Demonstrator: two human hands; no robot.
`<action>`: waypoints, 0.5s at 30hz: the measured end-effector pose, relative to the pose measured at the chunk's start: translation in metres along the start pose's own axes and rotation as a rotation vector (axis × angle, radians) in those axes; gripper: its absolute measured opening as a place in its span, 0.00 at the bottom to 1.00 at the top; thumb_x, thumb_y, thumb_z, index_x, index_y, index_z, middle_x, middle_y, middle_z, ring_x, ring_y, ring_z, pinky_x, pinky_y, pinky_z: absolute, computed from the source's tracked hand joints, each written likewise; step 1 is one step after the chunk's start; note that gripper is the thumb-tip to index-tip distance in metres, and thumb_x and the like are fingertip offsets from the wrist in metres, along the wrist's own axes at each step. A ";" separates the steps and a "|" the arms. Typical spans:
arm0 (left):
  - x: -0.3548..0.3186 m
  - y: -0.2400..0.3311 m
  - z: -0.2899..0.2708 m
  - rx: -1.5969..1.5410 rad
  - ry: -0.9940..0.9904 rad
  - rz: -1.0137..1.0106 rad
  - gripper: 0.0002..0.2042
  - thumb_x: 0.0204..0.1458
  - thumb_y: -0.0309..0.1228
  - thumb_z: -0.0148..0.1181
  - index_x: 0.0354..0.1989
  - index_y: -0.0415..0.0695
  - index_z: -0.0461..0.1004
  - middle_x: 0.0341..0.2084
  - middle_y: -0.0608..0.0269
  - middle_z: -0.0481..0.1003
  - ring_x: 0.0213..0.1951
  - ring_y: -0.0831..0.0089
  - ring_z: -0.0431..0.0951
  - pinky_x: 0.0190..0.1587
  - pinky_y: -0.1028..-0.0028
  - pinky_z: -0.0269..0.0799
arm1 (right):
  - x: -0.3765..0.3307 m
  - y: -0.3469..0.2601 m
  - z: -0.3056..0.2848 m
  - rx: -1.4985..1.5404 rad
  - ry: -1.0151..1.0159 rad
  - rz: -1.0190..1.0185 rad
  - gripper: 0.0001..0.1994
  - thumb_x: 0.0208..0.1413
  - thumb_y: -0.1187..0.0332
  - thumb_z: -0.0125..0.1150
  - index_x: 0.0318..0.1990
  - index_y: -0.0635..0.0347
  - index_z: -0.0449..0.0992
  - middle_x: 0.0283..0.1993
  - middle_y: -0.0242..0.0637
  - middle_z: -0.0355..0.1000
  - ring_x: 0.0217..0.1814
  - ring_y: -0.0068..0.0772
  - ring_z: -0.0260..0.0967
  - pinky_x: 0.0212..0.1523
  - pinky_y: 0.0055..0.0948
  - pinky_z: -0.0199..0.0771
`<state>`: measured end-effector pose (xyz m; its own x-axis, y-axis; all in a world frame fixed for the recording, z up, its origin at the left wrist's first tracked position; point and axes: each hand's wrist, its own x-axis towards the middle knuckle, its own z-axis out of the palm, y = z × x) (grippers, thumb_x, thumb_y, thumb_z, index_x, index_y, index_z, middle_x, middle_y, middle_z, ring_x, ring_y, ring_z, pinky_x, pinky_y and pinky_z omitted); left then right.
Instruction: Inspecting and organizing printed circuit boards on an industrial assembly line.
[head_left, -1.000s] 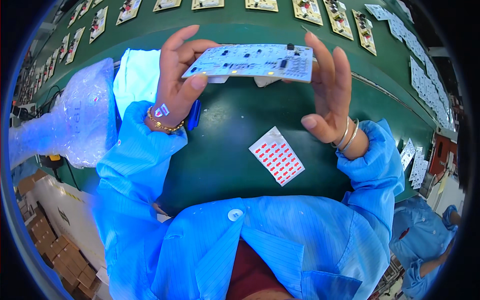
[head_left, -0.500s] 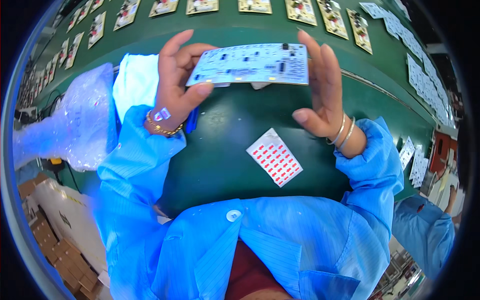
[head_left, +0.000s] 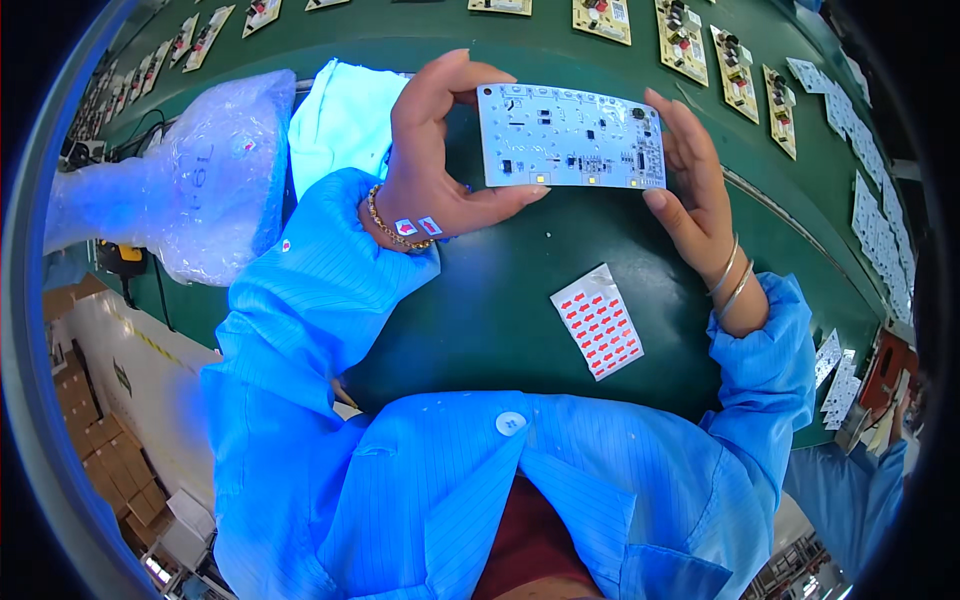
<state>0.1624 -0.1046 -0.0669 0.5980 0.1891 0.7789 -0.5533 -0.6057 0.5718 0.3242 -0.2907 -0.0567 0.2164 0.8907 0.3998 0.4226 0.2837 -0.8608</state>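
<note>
The person holds a white circuit board (head_left: 571,137) up over the green counter (head_left: 520,300), pinched by its two short ends. The left hand (head_left: 435,165) grasps the left end, thumb along the lower edge and fingers curled over the top; the right hand (head_left: 695,185) grasps the right end with the fingers flat against it.

Compared with the picture from a second ago, the board has tipped up toward the camera: then it lay nearly edge-on, and now its whole component face shows, with small dark parts and a few yellow pads along the lower edge. Both hands have kept their grip throughout (only the angle changed), so the work in hand looks like an inspection of the board's face, judged from the way it is presented to the eyes.

Two small red-arrow stickers (head_left: 417,226) sit on the left wrist beside a gold bracelet (head_left: 392,225). A sheet of red arrow stickers (head_left: 597,321) lies untouched on the counter below the board, in the same place as before. A bubble-wrap bundle (head_left: 215,175) rests at the left, and more boards (head_left: 680,40) lie in a row along the far belt.
</note>
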 end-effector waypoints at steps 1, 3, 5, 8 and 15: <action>0.002 0.000 -0.001 -0.001 -0.022 0.010 0.41 0.27 0.28 0.68 0.51 0.35 0.50 0.39 0.53 0.64 0.39 0.68 0.69 0.42 0.71 0.65 | 0.001 -0.002 -0.002 0.001 -0.015 0.010 0.32 0.48 0.71 0.53 0.59 0.63 0.45 0.59 0.48 0.50 0.50 0.34 0.60 0.50 0.29 0.58; 0.003 0.002 -0.001 0.027 -0.024 -0.013 0.39 0.27 0.29 0.69 0.50 0.35 0.53 0.39 0.54 0.65 0.39 0.69 0.69 0.42 0.72 0.65 | 0.001 -0.004 -0.004 -0.004 -0.027 0.029 0.31 0.48 0.71 0.53 0.58 0.63 0.45 0.58 0.47 0.52 0.49 0.33 0.60 0.49 0.29 0.58; 0.005 0.004 -0.002 0.045 -0.032 -0.023 0.38 0.26 0.29 0.69 0.49 0.35 0.55 0.38 0.54 0.65 0.39 0.69 0.68 0.42 0.72 0.64 | 0.002 -0.005 -0.004 -0.016 -0.021 0.050 0.31 0.47 0.71 0.53 0.58 0.63 0.46 0.56 0.45 0.55 0.48 0.31 0.61 0.49 0.29 0.59; 0.004 0.003 0.001 -0.007 0.019 -0.042 0.36 0.27 0.30 0.69 0.48 0.35 0.56 0.37 0.55 0.66 0.38 0.69 0.69 0.42 0.73 0.64 | 0.000 -0.003 0.000 0.013 0.070 -0.005 0.28 0.47 0.70 0.53 0.56 0.63 0.52 0.50 0.41 0.60 0.47 0.30 0.61 0.46 0.27 0.61; 0.004 0.004 -0.004 -0.272 -0.171 -0.741 0.27 0.48 0.42 0.51 0.51 0.35 0.55 0.30 0.62 0.69 0.24 0.81 0.65 0.30 0.82 0.64 | -0.002 -0.007 -0.006 -0.234 0.137 0.358 0.19 0.55 0.57 0.42 0.34 0.66 0.69 0.25 0.40 0.71 0.12 0.18 0.56 0.14 0.16 0.56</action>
<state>0.1604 -0.1032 -0.0604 0.9331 0.3332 0.1350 -0.0867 -0.1560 0.9839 0.3264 -0.2968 -0.0501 0.4931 0.8585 0.1410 0.4838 -0.1358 -0.8646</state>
